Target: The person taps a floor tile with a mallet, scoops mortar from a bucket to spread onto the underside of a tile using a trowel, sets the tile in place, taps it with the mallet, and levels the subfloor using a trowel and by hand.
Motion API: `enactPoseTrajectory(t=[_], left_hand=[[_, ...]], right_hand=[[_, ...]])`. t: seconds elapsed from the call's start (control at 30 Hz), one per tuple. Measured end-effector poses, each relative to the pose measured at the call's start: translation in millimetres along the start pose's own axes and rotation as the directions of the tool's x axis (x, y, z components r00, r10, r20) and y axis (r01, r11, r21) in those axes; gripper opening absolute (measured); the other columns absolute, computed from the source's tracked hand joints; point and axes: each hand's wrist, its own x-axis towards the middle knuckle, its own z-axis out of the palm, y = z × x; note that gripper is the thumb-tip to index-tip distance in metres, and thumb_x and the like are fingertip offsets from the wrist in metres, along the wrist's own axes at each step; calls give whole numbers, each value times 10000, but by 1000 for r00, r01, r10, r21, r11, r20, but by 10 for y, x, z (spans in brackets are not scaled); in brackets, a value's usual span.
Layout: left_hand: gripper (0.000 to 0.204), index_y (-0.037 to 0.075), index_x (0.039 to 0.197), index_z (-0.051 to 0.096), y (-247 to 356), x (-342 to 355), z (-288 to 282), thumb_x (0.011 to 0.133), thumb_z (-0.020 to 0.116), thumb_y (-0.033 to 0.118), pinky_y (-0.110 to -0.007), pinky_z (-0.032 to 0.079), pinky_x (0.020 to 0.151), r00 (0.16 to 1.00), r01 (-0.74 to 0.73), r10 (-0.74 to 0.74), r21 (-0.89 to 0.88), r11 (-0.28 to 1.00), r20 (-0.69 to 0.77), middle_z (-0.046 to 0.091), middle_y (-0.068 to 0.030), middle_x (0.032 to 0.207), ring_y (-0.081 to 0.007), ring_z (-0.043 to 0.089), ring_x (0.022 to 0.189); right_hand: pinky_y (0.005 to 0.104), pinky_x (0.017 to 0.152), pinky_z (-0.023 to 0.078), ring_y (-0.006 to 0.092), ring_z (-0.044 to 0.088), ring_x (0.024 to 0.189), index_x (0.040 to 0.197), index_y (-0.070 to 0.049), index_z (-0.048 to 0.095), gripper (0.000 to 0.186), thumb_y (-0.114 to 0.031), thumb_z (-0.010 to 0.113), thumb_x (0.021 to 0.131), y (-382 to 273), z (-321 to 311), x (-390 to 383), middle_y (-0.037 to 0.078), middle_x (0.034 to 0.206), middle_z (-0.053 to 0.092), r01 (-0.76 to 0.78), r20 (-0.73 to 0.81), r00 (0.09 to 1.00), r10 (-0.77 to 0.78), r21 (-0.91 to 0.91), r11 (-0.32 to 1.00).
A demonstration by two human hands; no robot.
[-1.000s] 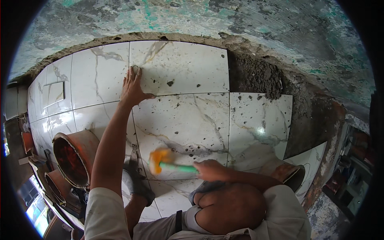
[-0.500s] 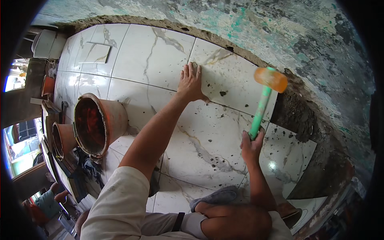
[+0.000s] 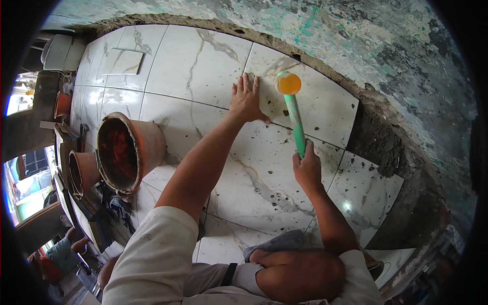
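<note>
My left hand (image 3: 246,103) lies flat with fingers spread across the joint between large white marbled floor tiles (image 3: 173,119). In my right hand (image 3: 308,166) is the green handle of a mallet (image 3: 295,109), its round orange head over the tile along the wall (image 3: 325,96), just right of my left hand. Whether the head touches that tile I cannot tell. Dark crumbs of mortar or dirt lie scattered over the tiles around both hands.
A large mortar-stained bucket (image 3: 147,147) stands left of my left arm, with a smaller bucket (image 3: 86,170) beyond it. A loose tile piece (image 3: 123,62) lies far left. Rough dirt (image 3: 376,137) borders the worn wall (image 3: 386,56). Another person (image 3: 63,254) shows at lower left.
The mallet in my right hand has swung left and its head has turned, from near the wall's edge to beside my left hand. My left hand stays in place on the tiles.
</note>
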Motion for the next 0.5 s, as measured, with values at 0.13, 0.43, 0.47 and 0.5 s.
enactPoseTrajectory(t=[0.13, 0.43, 0.47, 0.5], left_hand=[[1440, 36, 1500, 112, 11, 16, 5, 408, 894, 554, -540, 165, 1143, 1000, 14, -14, 9, 1000, 25, 83, -332, 1516, -470, 103, 1419], [1474, 62, 1507, 110, 17, 47, 42, 369, 897, 569, -571, 165, 1127, 1000, -12, 12, 3, 1000, -23, 74, -312, 1529, -444, 77, 1433], [1476, 69, 1509, 108, 28, 44, 47, 366, 901, 561, -567, 165, 1128, 1000, 18, -18, -4, 1000, 5, 70, -309, 1531, -439, 71, 1436], [1476, 69, 1509, 108, 38, 47, 44, 366, 901, 561, -567, 165, 1128, 1000, -1, 1, -3, 1000, -1, 70, -309, 1531, -439, 71, 1436]], right_hand=[[497, 681, 513, 418, 638, 783, 1237, -17, 394, 454, -116, 593, 841, 183, -35, -154, 250, 862, 632, 54, -50, 997, -64, -176, 983], [469, 661, 524, 389, 643, 770, 1288, -11, 387, 550, -144, 647, 822, 521, -289, -266, 221, 895, 637, 61, -131, 987, -98, -257, 964], [469, 661, 524, 389, 643, 770, 1288, -11, 387, 550, -144, 647, 822, 567, -334, -342, 221, 895, 637, -5, -104, 994, -23, -265, 964], [465, 661, 525, 384, 644, 768, 1287, -11, 397, 549, -140, 651, 818, 612, -369, -422, 215, 901, 637, 15, -194, 979, -65, -250, 968]])
